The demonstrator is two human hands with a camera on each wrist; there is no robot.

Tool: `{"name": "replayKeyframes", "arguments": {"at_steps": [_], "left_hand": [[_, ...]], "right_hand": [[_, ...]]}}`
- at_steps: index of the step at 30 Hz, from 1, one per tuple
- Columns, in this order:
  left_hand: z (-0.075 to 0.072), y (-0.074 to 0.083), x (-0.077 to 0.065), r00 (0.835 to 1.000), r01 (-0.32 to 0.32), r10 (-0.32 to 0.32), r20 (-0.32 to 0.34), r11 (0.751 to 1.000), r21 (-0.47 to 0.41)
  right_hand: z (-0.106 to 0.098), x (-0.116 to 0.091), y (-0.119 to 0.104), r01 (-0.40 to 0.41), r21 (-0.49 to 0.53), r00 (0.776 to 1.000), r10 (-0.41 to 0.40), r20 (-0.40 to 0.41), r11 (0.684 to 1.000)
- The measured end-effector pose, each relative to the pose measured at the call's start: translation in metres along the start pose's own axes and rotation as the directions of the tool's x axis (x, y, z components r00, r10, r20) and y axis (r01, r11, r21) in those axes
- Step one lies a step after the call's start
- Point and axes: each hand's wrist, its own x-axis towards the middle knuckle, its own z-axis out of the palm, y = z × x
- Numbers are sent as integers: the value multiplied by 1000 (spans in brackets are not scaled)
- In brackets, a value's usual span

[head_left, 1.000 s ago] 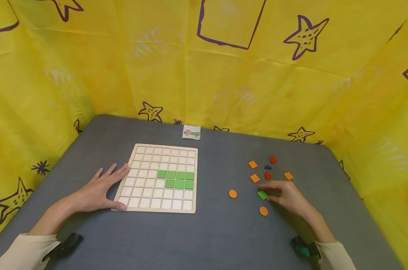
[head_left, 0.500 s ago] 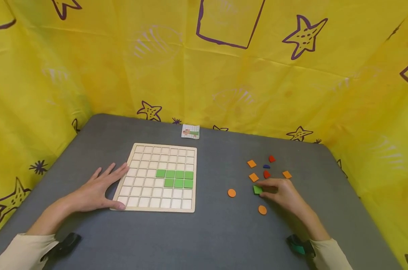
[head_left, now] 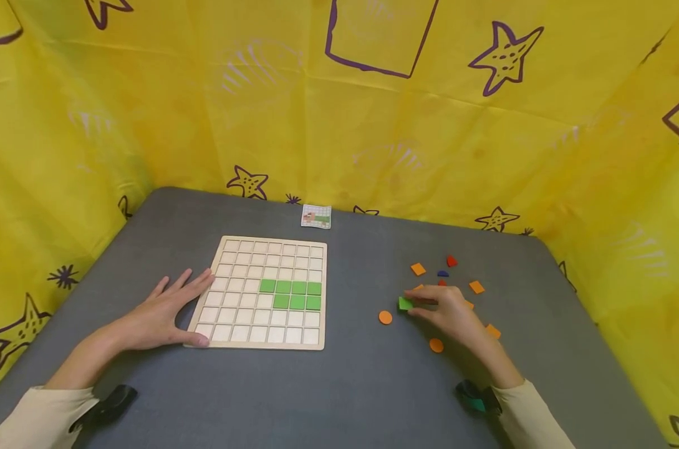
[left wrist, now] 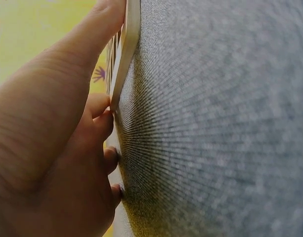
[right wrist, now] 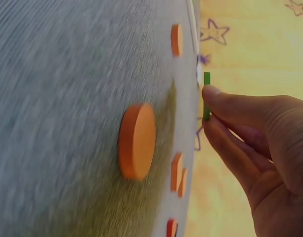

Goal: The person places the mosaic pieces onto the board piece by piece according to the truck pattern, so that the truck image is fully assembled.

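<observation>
My right hand pinches a green square tile between thumb and fingertips. In the right wrist view the tile is seen edge-on, raised off the table. To the left lies a wooden grid board, with several green square tiles set in two rows of its cells at the right side. My left hand rests with spread fingers along the board's left edge, thumb at the near corner. The left wrist view shows that thumb and a fingertip touching the board's side.
Loose pieces lie around my right hand: orange discs, orange squares, a red piece and a blue half-disc. The hand partly hides some. A small picture card lies behind the board. Yellow cloth surrounds the grey table.
My right hand has picked the green tile up from the table and carried it left and slightly away from me. The left hand keeps its place on the board.
</observation>
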Motion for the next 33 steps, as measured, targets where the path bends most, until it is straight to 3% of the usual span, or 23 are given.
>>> {"name": "replayKeyframes", "arguments": {"at_steps": [15, 33], "left_hand": [[-3, -1, 0, 1000, -13, 13, 23, 1000, -8], [-2, -1, -1, 1000, -8, 9, 22, 1000, -13]], "right_hand": [[24, 28, -23, 38, 81, 993, -47, 107, 996], [66, 67, -58, 96, 80, 988, -104, 112, 992]]}}
